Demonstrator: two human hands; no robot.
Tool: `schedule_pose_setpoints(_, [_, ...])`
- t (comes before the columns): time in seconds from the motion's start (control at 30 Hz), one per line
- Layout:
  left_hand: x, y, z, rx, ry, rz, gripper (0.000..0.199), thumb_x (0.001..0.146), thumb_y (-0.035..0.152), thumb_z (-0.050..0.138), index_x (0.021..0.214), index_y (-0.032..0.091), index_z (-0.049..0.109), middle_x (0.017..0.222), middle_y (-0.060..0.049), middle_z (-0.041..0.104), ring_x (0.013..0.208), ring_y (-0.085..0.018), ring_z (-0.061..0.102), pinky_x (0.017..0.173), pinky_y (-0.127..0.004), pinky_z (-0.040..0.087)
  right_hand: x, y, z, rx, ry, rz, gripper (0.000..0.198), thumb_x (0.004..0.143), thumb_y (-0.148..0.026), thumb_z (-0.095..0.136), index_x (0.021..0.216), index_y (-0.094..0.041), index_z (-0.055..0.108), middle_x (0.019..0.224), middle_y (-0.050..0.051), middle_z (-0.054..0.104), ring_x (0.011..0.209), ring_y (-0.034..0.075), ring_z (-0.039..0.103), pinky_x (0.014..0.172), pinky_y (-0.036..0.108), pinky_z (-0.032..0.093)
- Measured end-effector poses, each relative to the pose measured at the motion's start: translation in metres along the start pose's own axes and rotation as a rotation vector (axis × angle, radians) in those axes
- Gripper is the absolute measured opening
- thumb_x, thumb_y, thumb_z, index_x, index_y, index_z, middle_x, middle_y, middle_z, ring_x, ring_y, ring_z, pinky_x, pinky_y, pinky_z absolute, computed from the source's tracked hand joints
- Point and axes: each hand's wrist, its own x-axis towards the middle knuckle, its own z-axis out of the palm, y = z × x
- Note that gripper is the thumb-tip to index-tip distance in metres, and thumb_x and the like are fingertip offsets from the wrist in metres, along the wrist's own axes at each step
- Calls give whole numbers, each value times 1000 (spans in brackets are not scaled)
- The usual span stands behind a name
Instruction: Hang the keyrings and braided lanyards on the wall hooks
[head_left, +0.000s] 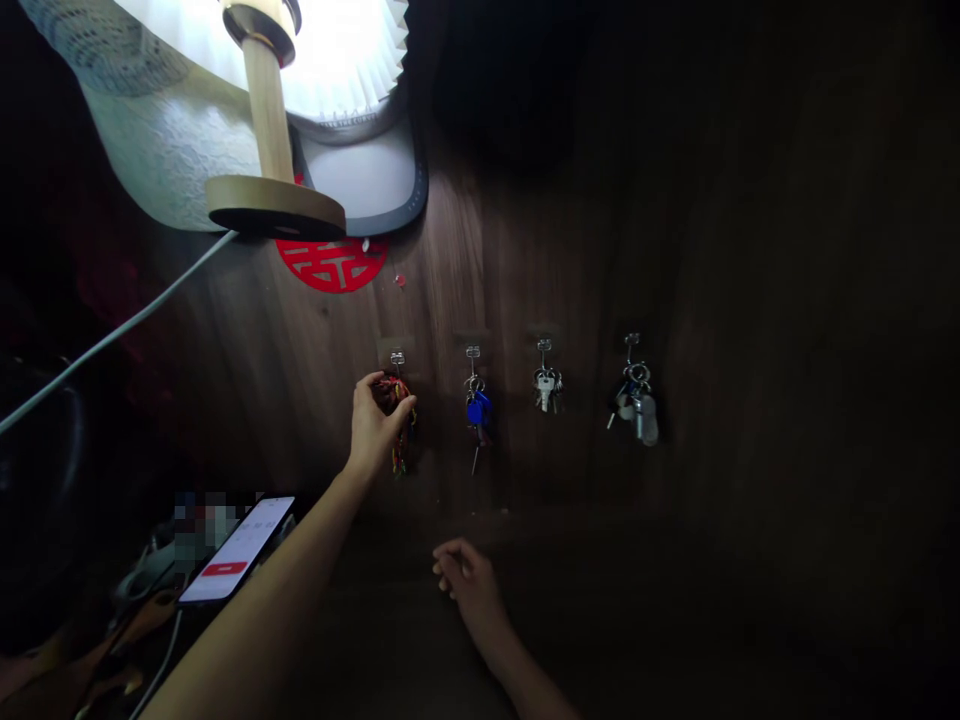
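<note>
On a dark wood-grain surface, a bundle of braided, multicoloured cords [400, 455] hangs from the leftmost metal hook [397, 357]. My left hand [375, 425] closes around the upper part of the bundle, thumb on the right and fingers on the left. Some red and yellow strands show between them. Lower down, my right hand [469, 580] hovers apart from everything, its fingers loosely curled with a gap at the thumb and nothing visible in it. Closest on the right of the bundle hangs a key set with blue tags [478, 407].
Two more hooks carry a bunch of keys [547, 388] and a key ring with a grey fob [645, 420]. Upper left are a lit pleated lamp [274, 120], caps [367, 180] and a red paper cutout [334, 268]. A phone [240, 550] and cables lie lower left.
</note>
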Motion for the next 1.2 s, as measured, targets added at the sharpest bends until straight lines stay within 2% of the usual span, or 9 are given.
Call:
schedule_pose_setpoints(0.17, [-9,-2,10,-1,56,-58,47,70,25,66,111,20,44,95,-2,52,89,-16,55,86,-35,45,-1,-4,-2,1,21,-8,28,65,-46,62,68,-18,61,56,-1,57,47,10,48,45,20,34])
schedule_pose_setpoints(0.4, [-26,-12,8,-32,75,-168,51,70,35,66,113,22,41,89,0,54,81,-15,57,74,-30,47,-1,-5,-4,6,33,-9,29,65,-47,63,67,-18,61,55,-2,57,45,10,47,44,20,33])
schedule_pose_setpoints(0.57, [-42,-17,2,-33,44,-185,50,71,41,63,112,22,42,92,-3,57,82,-16,58,74,-30,48,-1,-2,-5,-4,18,-17,28,66,-46,62,68,-18,61,57,-1,58,46,10,48,46,20,34])
schedule_pose_setpoints(0.73, [-64,-26,-4,-75,-32,-230,43,76,38,58,112,22,42,95,-4,59,80,-15,60,74,-30,50,-4,-3,-7,-33,17,-14,25,68,-43,61,70,-18,62,60,-1,59,49,11,50,48,21,37])
schedule_pose_setpoints(0.9, [-96,-37,-12,-28,-102,-274,32,78,34,55,106,22,47,92,-3,62,75,-14,62,70,-28,50,-6,-6,-7,-69,14,-6,22,70,-40,59,70,-19,63,62,0,60,55,13,54,50,22,39])
schedule_pose_setpoints(1.2, [-155,-51,-30,40,-236,-354,26,78,32,49,103,22,50,86,-2,65,72,-15,64,68,-30,51,-6,-1,-8,-41,4,-18,30,69,-47,62,72,-17,63,61,1,61,53,13,54,49,21,39])
